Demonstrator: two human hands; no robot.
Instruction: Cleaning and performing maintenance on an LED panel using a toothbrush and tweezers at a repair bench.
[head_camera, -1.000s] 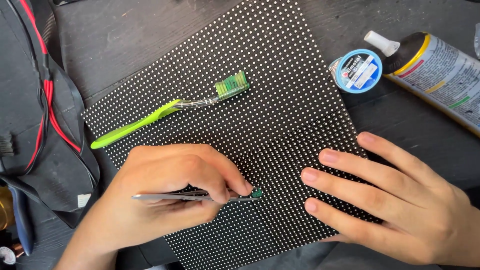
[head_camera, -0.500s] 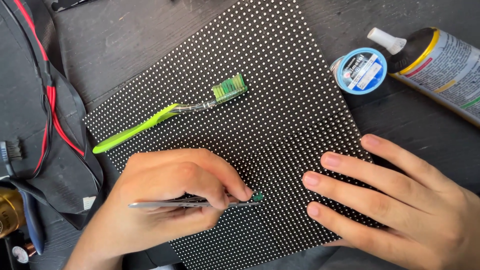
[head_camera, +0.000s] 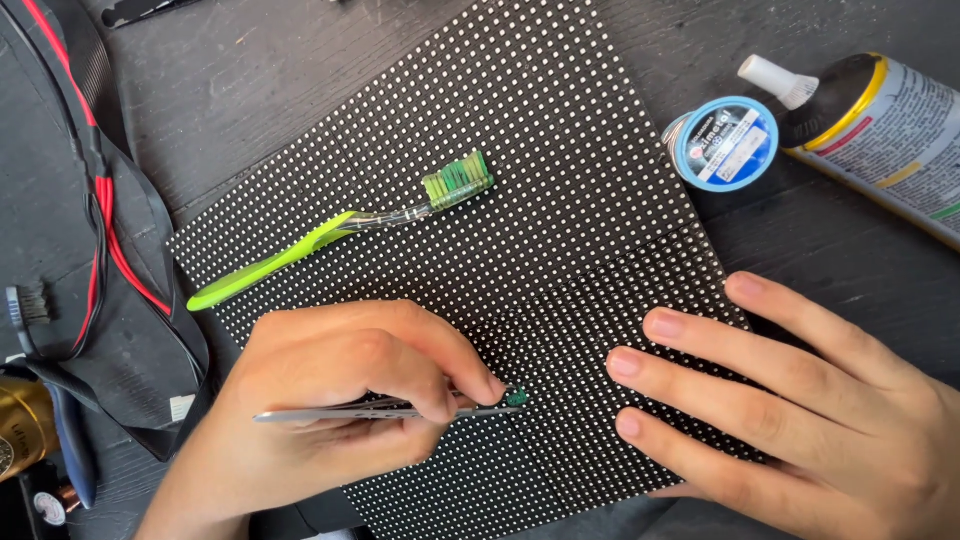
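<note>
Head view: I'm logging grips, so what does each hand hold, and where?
The left hand pinches thin metal tweezers near their tip end, a small green piece at the tips. The right hand holds nothing, fingers flat on the black dotted panel.

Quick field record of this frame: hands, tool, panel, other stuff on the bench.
left hand: pinches metal tweezers, tips on a small green part
right hand: flat, fingers spread on the panel's right edge
panel: black dotted matrix board on dark wooden table
toothbrush: green, lying on panel
upper right: blue-labelled spool, glue tube
left: black bag with red trim
</note>
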